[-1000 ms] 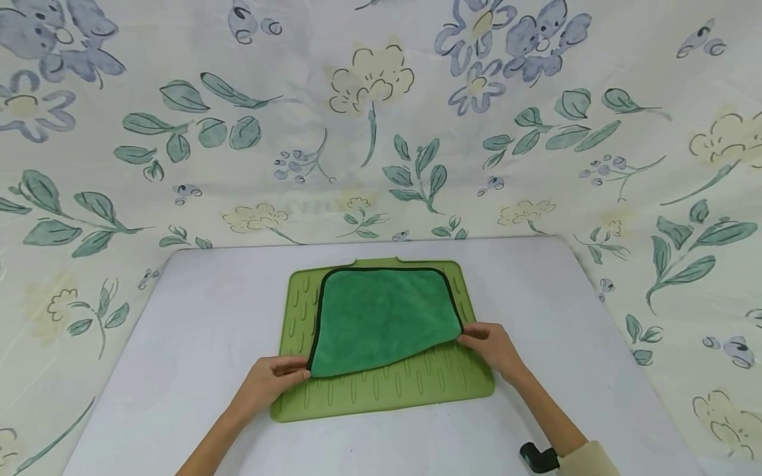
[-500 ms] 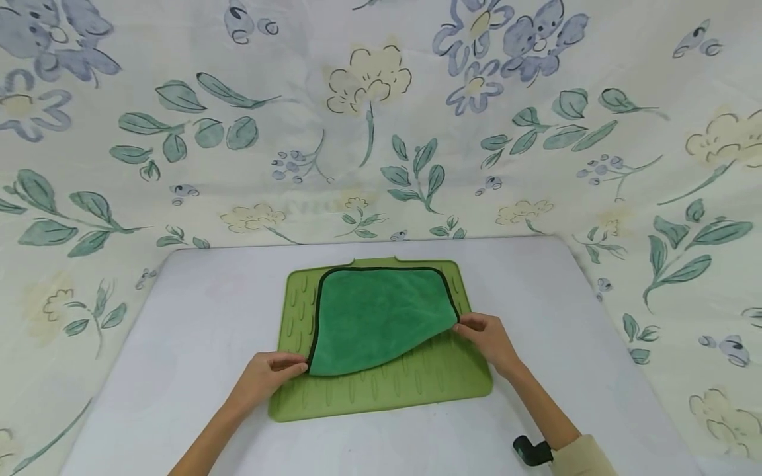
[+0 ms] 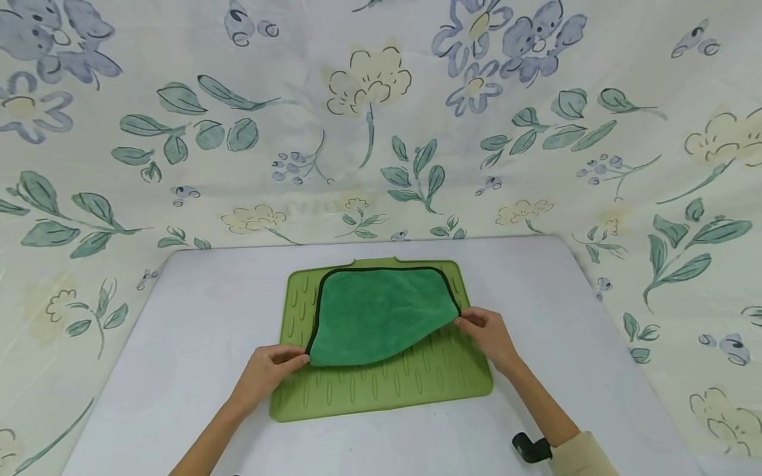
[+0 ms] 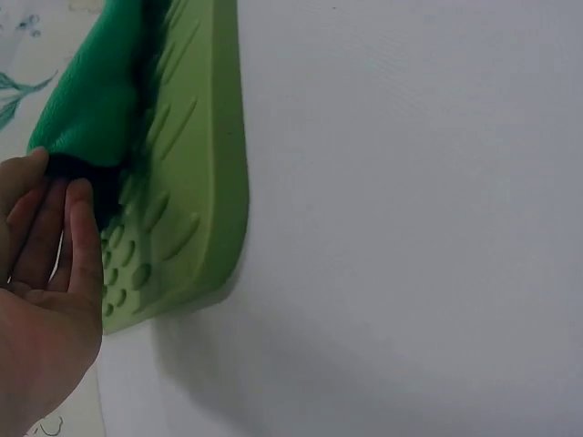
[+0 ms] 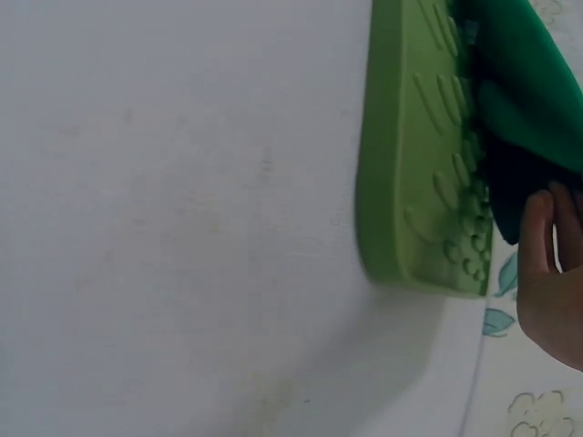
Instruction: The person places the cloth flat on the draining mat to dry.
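Note:
A green cloth (image 3: 381, 314) with a dark edging lies over a lighter green ribbed mat (image 3: 381, 393). My left hand (image 3: 268, 373) pinches the cloth's near left corner between thumb and fingers. At the near right corner my right hand (image 3: 488, 334) pinches the cloth too. The near edge sags in a curve between both hands and is lifted off the mat. In the left wrist view the thumb of the left hand (image 4: 46, 264) presses the cloth (image 4: 96, 105) against the fingers. Only part of the right hand (image 5: 556, 273) shows in the right wrist view, by the cloth's dark underside.
The mat sits on a white table (image 3: 208, 304). A floral sheet (image 3: 381, 132) hangs behind the table and shows along both sides. A small black device (image 3: 530, 449) is at the right wrist, beside a beige sleeve (image 3: 582, 456).
Both hands have moved slightly away from the table's near side, drawing the near edge of the cloth with them. More of the mat's near part now shows.

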`<state>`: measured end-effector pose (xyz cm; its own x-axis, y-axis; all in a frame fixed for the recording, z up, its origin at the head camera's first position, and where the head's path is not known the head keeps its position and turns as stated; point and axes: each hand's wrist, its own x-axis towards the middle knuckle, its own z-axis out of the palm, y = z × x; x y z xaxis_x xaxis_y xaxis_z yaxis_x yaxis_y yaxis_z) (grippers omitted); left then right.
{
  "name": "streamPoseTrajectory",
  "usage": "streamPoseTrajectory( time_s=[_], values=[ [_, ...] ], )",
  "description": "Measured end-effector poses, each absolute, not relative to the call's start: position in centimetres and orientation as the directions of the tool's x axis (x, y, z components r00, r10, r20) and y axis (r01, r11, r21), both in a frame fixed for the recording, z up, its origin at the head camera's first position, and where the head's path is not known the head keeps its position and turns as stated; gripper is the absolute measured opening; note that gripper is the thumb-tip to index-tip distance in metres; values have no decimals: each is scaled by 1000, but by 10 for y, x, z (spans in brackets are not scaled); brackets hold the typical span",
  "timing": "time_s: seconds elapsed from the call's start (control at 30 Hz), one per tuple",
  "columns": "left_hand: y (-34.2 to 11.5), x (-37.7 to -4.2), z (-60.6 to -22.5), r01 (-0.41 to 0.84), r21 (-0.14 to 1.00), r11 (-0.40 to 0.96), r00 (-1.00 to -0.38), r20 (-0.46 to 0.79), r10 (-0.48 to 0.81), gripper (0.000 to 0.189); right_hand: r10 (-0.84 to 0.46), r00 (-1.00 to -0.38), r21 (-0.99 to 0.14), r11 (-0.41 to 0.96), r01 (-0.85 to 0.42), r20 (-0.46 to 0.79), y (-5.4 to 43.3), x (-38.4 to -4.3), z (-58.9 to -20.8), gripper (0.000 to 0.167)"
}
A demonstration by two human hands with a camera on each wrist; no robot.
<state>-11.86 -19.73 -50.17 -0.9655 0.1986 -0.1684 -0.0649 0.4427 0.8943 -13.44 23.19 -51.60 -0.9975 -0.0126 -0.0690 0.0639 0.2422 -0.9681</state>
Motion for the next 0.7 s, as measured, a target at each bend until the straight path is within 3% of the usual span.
streamPoseTrajectory(
  time_s=[0.4,0.7],
  values=[
    [-195,-128,-483,-86,926,367,-982,-141,126,36,29,-999,-973,230,22,-16,232,-143,-491,25],
    [-190,-125,-485,-186,955,232,-966,-221,136,34,14,-999,-990,138,39,-37,239,-143,-488,25]
  ],
)
